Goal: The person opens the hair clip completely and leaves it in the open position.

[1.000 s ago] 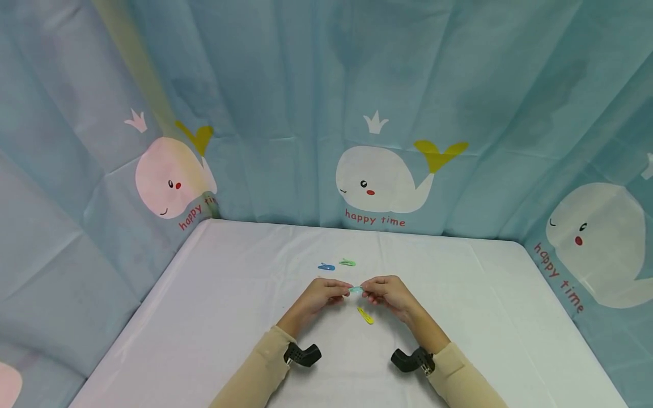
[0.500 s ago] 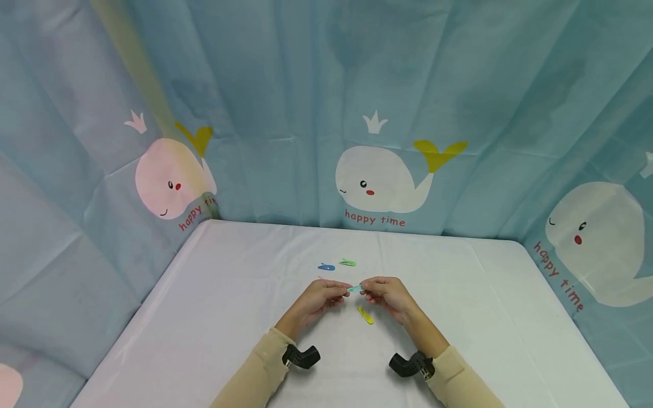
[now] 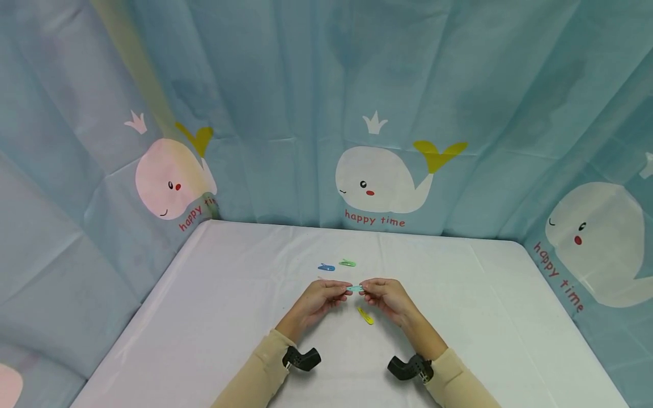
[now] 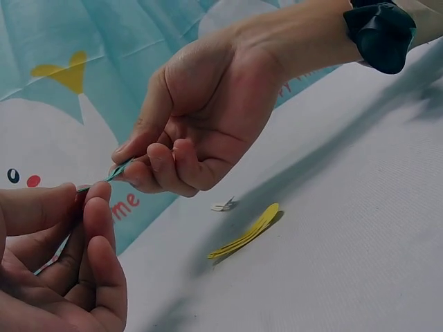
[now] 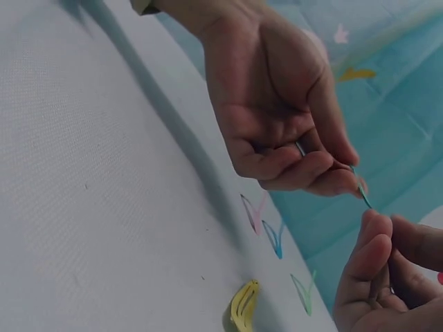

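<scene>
A teal snap hair clip (image 3: 355,288) is held up off the table between both hands. My left hand (image 3: 322,299) pinches its left end between thumb and fingers, and my right hand (image 3: 386,294) pinches its right end. Side-on in the left wrist view, the clip (image 4: 116,171) appears as a thin strip; whether it is snapped closed cannot be told. Below the hands lies a yellow hair clip (image 3: 365,315). Beyond them are a blue hair clip (image 3: 326,267) and a green one (image 3: 347,262), both with spread legs in the right wrist view, near a pink hair clip (image 5: 253,213).
A white cloth covers the table (image 3: 214,317). Blue curtains (image 3: 285,170) printed with whales rise behind and beside it. Black wrist mounts (image 3: 302,358) sit on both forearms. A small pale clip (image 4: 223,205) lies past the yellow one in the left wrist view.
The teal clip has turned slightly between the fingers and now shows more of its flat side. My right hand has shifted a little toward me. The clips on the table stay put.
</scene>
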The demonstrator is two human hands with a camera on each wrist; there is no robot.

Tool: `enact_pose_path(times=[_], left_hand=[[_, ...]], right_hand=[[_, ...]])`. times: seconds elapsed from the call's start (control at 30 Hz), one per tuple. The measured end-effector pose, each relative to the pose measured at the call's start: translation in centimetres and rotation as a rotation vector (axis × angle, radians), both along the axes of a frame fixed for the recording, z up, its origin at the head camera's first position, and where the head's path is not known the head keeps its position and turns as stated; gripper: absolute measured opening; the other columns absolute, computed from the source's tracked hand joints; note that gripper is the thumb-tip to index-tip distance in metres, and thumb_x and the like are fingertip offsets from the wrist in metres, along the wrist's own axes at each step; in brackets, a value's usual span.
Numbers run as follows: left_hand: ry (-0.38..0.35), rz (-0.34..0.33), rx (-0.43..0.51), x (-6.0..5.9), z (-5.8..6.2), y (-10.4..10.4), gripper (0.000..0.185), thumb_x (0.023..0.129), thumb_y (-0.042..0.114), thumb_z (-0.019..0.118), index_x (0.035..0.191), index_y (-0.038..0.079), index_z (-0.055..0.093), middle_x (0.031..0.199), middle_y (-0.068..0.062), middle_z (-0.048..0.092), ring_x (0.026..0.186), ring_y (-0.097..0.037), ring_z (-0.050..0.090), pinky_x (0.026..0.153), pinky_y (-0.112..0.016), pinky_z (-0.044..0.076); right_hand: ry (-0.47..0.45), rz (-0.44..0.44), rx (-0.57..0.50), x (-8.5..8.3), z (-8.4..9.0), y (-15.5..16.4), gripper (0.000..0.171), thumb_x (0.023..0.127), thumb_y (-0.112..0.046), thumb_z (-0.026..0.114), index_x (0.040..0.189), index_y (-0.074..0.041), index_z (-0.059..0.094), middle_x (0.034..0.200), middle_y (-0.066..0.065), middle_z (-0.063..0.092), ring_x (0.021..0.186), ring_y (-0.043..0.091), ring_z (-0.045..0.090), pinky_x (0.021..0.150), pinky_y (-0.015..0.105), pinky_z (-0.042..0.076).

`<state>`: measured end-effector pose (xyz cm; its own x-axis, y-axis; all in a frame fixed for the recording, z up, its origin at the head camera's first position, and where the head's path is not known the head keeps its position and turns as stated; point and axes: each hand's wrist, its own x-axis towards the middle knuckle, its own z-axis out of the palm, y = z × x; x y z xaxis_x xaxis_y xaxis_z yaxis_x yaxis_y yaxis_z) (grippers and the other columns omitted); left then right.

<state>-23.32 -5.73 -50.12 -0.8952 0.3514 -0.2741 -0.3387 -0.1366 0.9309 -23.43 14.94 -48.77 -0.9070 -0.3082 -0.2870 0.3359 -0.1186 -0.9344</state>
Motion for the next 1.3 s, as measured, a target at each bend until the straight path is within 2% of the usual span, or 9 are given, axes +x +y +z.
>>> enact_pose_path(times=[0.27,0.47,0.97,1.3], left_hand=[[0.006,0.045,0.004,0.0,0.0,0.1,0.033,0.094,0.006,0.060,0.122,-0.012,0.060,0.083,0.004,0.072,0.073,-0.004,0.061,0.070,-0.020,0.047],[-0.005,0.063,0.009,0.0,0.0,0.1,0.033,0.094,0.006,0.060,0.122,-0.012,0.061,0.084,0.004,0.072,0.074,-0.005,0.060,0.070,-0.021,0.046],[-0.021,0.080,-0.006,0.1,0.1,0.1,0.032,0.094,0.006,0.060,0.121,-0.011,0.062,0.083,0.003,0.072,0.074,-0.005,0.061,0.070,-0.021,0.047],[-0.008,0.072,-0.017,0.0,0.0,0.0,0.033,0.093,0.006,0.060,0.121,-0.011,0.062,0.083,0.004,0.072,0.074,-0.005,0.060,0.069,-0.020,0.046]], right_hand=[[-0.014,-0.046,0.027,-0.2,-0.3,-0.8,0.018,0.095,-0.006,0.058,0.106,0.007,0.064,0.074,-0.003,0.065,0.066,0.006,0.058,0.062,0.018,0.050],[-0.023,-0.073,0.020,-0.2,-0.1,-1.1,0.018,0.095,-0.005,0.059,0.105,0.009,0.064,0.073,-0.002,0.065,0.065,0.007,0.058,0.061,0.018,0.049],[-0.025,-0.089,0.027,-0.2,-0.2,-1.4,0.017,0.094,-0.003,0.059,0.104,0.010,0.065,0.073,-0.002,0.065,0.066,0.008,0.056,0.061,0.019,0.049],[-0.031,-0.096,0.030,-0.3,-0.4,-1.4,0.015,0.093,-0.004,0.061,0.101,0.008,0.066,0.071,-0.002,0.065,0.065,0.008,0.057,0.060,0.018,0.049]])
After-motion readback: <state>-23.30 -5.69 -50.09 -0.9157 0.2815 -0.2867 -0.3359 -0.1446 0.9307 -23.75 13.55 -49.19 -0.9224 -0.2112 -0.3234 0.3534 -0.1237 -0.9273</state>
